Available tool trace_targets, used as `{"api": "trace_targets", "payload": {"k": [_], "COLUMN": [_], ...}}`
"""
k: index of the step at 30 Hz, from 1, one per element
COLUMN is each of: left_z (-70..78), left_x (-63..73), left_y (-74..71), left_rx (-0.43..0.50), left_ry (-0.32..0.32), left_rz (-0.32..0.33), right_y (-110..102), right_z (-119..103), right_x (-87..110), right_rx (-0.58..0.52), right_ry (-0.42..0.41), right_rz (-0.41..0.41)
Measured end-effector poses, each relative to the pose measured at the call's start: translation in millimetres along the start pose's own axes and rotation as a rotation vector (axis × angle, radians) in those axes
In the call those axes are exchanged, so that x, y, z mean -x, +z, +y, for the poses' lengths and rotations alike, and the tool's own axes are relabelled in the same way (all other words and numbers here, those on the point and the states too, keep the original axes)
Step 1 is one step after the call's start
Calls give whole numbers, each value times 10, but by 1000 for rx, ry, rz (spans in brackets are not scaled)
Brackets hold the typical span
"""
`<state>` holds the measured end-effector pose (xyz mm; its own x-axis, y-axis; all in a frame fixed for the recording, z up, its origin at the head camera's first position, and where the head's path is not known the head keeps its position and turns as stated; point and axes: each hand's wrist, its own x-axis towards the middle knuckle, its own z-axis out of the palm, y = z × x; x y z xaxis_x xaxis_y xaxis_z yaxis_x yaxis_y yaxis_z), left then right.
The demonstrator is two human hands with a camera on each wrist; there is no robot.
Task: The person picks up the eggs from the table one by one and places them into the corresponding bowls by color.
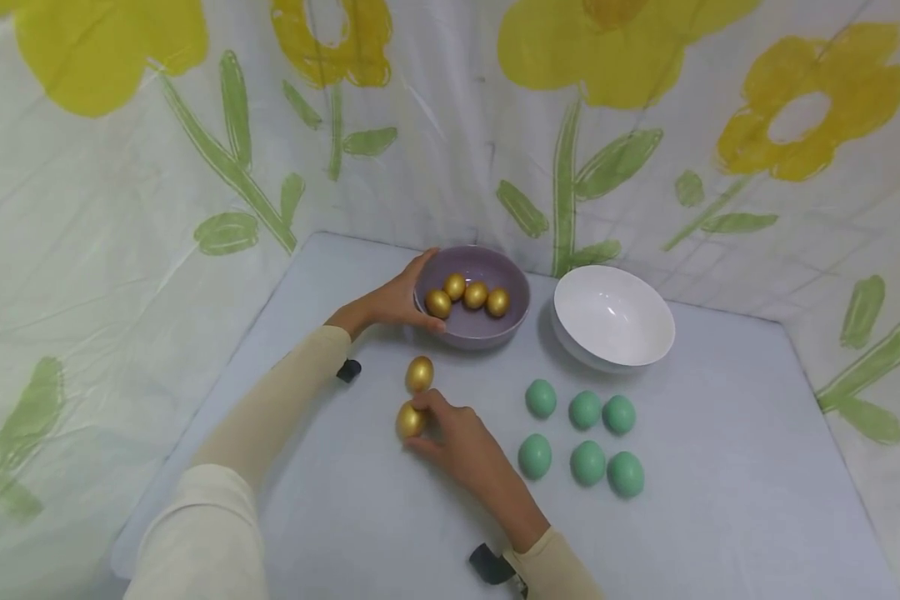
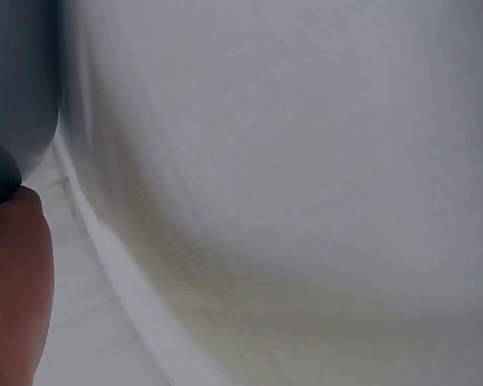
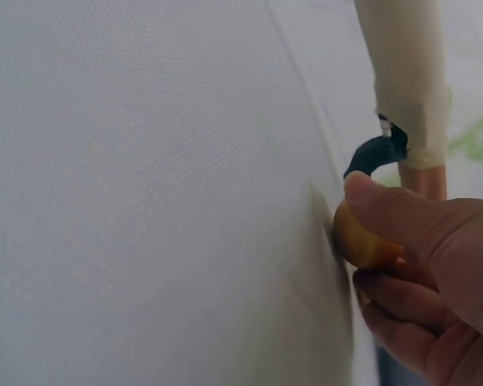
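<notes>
A purple bowl (image 1: 482, 337) stands near the back of the table with several golden eggs (image 1: 476, 295) inside. My left hand (image 1: 396, 300) grips its left side, thumb at the front of the rim and fingers round the back. In the left wrist view only a finger against the dark bowl wall (image 2: 24, 72) shows. In front of the bowl, my right hand (image 1: 468, 446) pinches a golden egg (image 1: 408, 422) between thumb and fingers; the right wrist view shows this egg (image 3: 362, 241) too. Another golden egg (image 1: 420, 374) lies just beyond it on the table.
A white bowl (image 1: 615, 321) with nothing in it stands right of the purple one. Several green eggs (image 1: 587, 462) lie in two rows in front of it. Behind the pale table (image 1: 720, 500) hangs a curtain (image 1: 435, 150) with yellow flowers.
</notes>
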<state>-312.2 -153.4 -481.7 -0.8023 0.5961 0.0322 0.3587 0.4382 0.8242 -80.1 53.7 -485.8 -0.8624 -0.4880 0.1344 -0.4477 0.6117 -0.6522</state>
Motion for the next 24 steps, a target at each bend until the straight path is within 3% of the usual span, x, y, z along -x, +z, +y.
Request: {"api": "trace_targets", "payload": {"k": [8, 13, 18, 24], "left_z": [13, 30, 15, 1], "left_x": [6, -14, -11, -19], "left_y": [-9, -10, -7, -1], "left_rx": [11, 6, 1, 17], "left_ry": [-2, 8, -3, 7], "left_rz": [-5, 0, 1, -4], "right_y": [-29, -105, -334, -703], "right_z": [29, 28, -41, -79], "right_x": [-7, -25, -55, -99], "right_rx": [-122, -131, -203, -219], "right_ry": [9, 32, 27, -38], "right_rz": [6, -8, -11, 59]}}
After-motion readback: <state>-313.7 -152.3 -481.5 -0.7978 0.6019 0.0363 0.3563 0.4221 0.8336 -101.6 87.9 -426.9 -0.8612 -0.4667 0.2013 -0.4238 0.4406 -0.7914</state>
